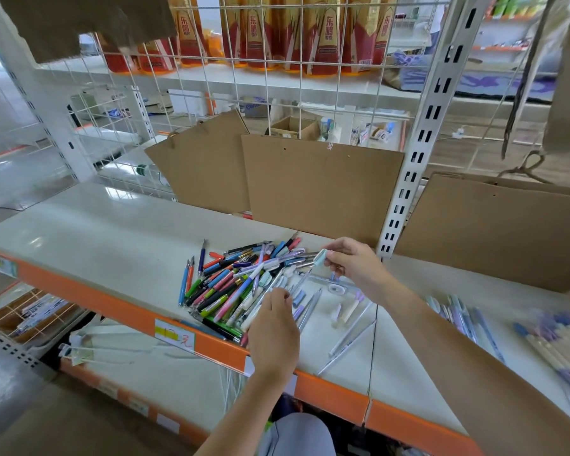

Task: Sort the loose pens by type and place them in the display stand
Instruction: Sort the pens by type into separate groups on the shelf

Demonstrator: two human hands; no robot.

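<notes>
A heap of loose pens [234, 281] in many colours lies on the white shelf [106, 232]. My right hand [356, 264] is above the heap's right edge and pinches a clear pen with a mint green cap [319, 257]. My left hand [273, 327] hovers over the heap's near right side, fingers curled at a pale pen; whether it holds the pen I cannot tell. A few clear pens [346, 337] lie apart to the right of the heap. More pens [461, 317] lie sorted in rows further right.
Brown cardboard sheets [320, 185] lean against the wire grid at the shelf's back. A white slotted upright [408, 179] rises behind my right hand. The shelf's front has an orange edge [119, 307] with price labels. A wire basket [30, 314] sits lower left.
</notes>
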